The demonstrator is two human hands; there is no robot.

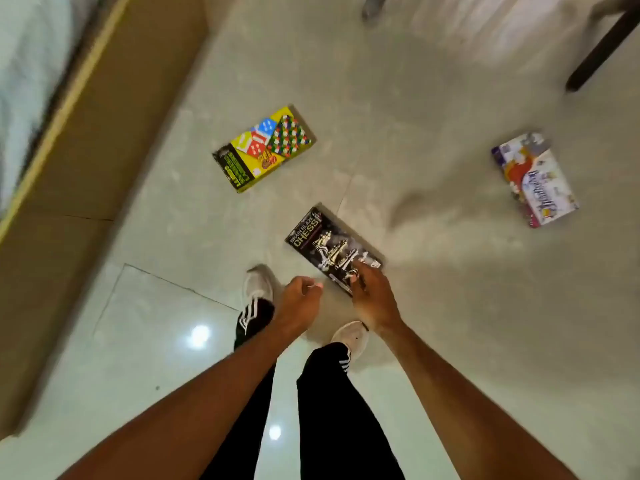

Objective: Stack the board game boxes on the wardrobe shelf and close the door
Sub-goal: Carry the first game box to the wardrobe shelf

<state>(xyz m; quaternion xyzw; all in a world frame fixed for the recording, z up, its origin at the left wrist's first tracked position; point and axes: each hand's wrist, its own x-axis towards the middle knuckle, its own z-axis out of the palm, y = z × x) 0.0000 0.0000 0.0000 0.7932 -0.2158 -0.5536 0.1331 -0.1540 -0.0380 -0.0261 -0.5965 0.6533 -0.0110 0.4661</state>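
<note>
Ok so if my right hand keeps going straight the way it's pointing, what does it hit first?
The right hand points at the black chess box on the floor, its fingertips already at the near end. It probably meets that box first, though one view cannot confirm contact.

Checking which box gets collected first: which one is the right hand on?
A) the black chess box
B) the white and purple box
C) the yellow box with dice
A: the right hand lies on the near end of the black chess box.
</note>
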